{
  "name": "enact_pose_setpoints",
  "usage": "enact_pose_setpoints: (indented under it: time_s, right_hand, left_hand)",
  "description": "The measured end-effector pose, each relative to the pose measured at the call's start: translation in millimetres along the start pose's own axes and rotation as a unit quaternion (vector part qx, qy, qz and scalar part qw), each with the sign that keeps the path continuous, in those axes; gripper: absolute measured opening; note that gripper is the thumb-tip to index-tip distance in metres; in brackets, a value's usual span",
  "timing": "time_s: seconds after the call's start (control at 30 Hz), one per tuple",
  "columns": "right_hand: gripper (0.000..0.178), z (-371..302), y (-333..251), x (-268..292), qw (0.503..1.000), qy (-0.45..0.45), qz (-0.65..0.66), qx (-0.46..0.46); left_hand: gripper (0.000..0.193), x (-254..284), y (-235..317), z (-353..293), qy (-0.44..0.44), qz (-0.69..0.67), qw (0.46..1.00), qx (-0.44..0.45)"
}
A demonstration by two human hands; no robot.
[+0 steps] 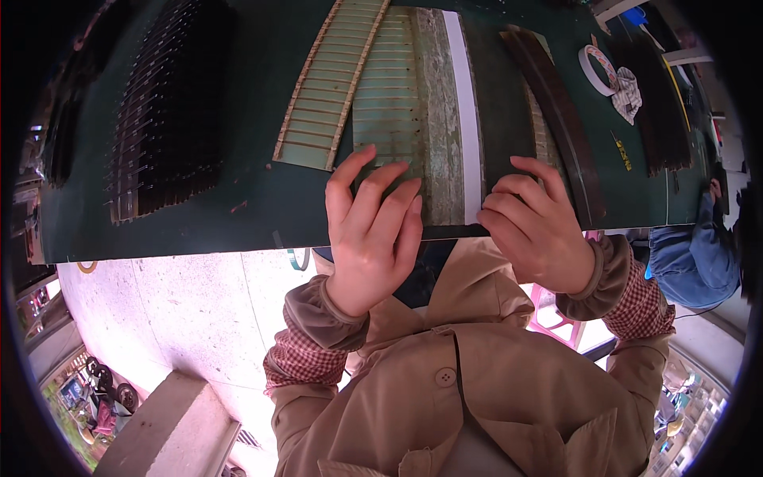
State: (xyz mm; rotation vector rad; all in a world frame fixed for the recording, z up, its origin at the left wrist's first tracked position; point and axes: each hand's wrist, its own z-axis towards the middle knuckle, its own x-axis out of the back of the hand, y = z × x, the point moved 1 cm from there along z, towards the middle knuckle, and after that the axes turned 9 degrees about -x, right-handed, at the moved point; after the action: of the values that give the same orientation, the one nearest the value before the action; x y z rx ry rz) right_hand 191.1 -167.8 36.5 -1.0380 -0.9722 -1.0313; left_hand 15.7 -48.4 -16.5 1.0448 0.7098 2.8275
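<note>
A long weathered board (441,119) with marked cross lines lies on the dark green table. A white strip (467,119) runs lengthwise along it. My left hand (369,230) is over the board's near left part, fingers bent and spread, with nothing visible in them. My right hand (540,226) is at the strip's near right edge; its fingers are curled but apart, the lowest fingertips touching or nearly touching the strip. A pale green slatted panel (330,87) with light edging lies aslant to the left, overlapping the board's far part.
A dark brown strip (560,119) lies right of the board. Further right are a roll of white tape (596,67), a crumpled checked cloth (628,95) and a small yellow tool (621,151). Stacked dark strips (171,119) stand left. A person in blue (699,254) sits at right.
</note>
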Motion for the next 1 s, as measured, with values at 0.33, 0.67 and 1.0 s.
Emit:
enact_pose_setpoints:
  time_s: [0.33, 0.67, 1.0]
  right_hand:
    - [0.023, 15, -8, 9, 0.988, -0.091, -0.079, 0.092]
    - [0.018, 22, -29, 5, 0.931, -0.143, -0.264, 0.207]
    - [0.015, 22, -21, -6, 0.945, -0.093, -0.253, 0.183]
  left_hand:
    - [0.02, 0, 0, -2, 0.006, -0.002, 1.0, 0.003]
    - [0.017, 0, 2, -1, 0.008, -0.008, 1.0, 0.017]
    - [0.016, 1, 2, -2, 0.017, 0.001, 1.0, 0.017]
